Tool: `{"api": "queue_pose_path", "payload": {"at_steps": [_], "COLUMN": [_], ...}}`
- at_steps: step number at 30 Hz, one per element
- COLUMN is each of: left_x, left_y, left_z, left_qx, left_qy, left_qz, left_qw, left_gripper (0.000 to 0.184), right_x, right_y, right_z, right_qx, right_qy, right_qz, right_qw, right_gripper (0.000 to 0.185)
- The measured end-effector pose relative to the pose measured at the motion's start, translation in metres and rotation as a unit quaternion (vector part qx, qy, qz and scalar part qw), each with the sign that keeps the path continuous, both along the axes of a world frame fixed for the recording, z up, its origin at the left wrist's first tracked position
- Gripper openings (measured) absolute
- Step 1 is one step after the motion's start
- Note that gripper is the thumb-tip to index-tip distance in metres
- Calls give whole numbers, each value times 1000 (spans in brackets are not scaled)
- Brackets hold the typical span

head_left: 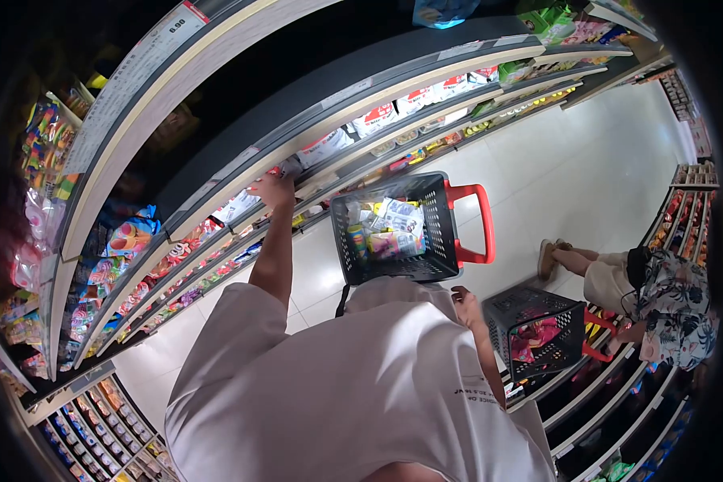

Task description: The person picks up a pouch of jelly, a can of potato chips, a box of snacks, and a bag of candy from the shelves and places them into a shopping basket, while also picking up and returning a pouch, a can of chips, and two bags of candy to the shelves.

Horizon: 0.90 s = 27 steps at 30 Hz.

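My left hand reaches into the shelf on the left, at a row of white and red packets. Its fingers are partly hidden by the shelf edge, and what they touch cannot be made out. My right hand hangs beside my body near the basket's lower right corner, fingers loosely curled and partly apart, with nothing seen in it. In front of me stands a dark shopping basket with a red handle. Inside it lie several packets, among them a white one and a yellow and pink one.
Shelves of packaged sweets curve along the left and top. At the right, another person in a patterned shirt stands by a second dark basket holding pink packets. More shelves line the lower right. Pale floor tiles run between.
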State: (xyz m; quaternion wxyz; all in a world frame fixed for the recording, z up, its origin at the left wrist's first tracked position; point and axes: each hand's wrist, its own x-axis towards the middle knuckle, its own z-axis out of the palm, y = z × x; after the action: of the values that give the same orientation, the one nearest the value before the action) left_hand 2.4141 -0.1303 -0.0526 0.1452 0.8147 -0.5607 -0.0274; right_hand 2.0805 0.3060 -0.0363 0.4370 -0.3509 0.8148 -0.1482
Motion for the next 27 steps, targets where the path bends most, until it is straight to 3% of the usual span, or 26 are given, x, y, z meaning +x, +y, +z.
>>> {"api": "queue_pose_path", "payload": {"at_steps": [1, 3, 4, 6, 8, 10, 12, 14, 16, 17, 18, 19, 21, 22, 23, 24, 25, 26, 27], "left_x": [5, 15, 16, 13, 19, 24, 36, 38, 20, 20, 22, 14, -4, -14, -18, -18, -29, -31, -46], "left_y": [3, 10, 16, 23, 18, 4, -17, -27, -4, 6, 18, 44, 88, 112, 134, 159, 186, 207, 226], "left_z": [2, 11, 17, 29, 23, 19, 17, 3, 48, 51, 52, 45, 30, 21, -9, -42, -74, -122, -147], "left_qx": [-1, -57, -56, -121, -146, -134, -65, -34, 28, 47, 66, -131, -213, -166, -143, -49, 133, 137, 248], "left_qy": [0, 136, 134, 179, 137, -108, -12, -69, -3, 28, 56, 61, 5, 82, 81, 54, 200, 215, 255], "left_qz": [3, -80, -79, -110, -133, -133, -161, -123, -98, -96, -94, -151, -233, -260, -305, -371, -272, -364, -340], "left_qw": [1000, 986, 986, 970, 971, 976, 985, 989, 995, 994, 992, 978, 949, 948, 938, 926, 932, 896, 871], "left_gripper": [101, 95, 95, 91, 91, 86, 81, 73, 67, 65, 64, 68, 67, 63, 57, 52, 49, 42, 38], "right_x": [-4, -12, -16, -28, -35, -63, -80, -107, -122, -126, -128, -130, -134, -134, -128, -121, -116, -114, -113], "right_y": [-2, -5, -9, -23, -52, -69, -94, -114, -136, -149, -161, -167, -167, -164, -161, -157, -156, -157, -158], "right_z": [-4, -11, -12, -12, 17, 12, 21, 3, 2, 2, 0, -3, -19, -26, -21, -18, -16, -13, -9], "right_qx": [-1, -14, -13, -111, -182, -266, -280, -241, -158, -151, -68, 15, -15, -52, -90, -74, -134, -191, -193], "right_qy": [0, 5, 2, 80, 106, 263, 311, 315, 231, 230, 193, 150, 138, 133, 184, 180, 222, 265, 269], "right_qz": [3, -6, -4, -56, -135, -46, -48, -35, -39, -43, -15, 14, -7, -26, -60, -74, -84, -91, -97], "right_qw": [1000, 1000, 1000, 989, 968, 926, 907, 917, 959, 960, 979, 988, 990, 989, 977, 978, 962, 941, 939], "right_gripper": [28, 27, 27, 30, 32, 40, 48, 56, 56, 56, 50, 44, 36, 29, 22, 22, 21, 22, 20]}}
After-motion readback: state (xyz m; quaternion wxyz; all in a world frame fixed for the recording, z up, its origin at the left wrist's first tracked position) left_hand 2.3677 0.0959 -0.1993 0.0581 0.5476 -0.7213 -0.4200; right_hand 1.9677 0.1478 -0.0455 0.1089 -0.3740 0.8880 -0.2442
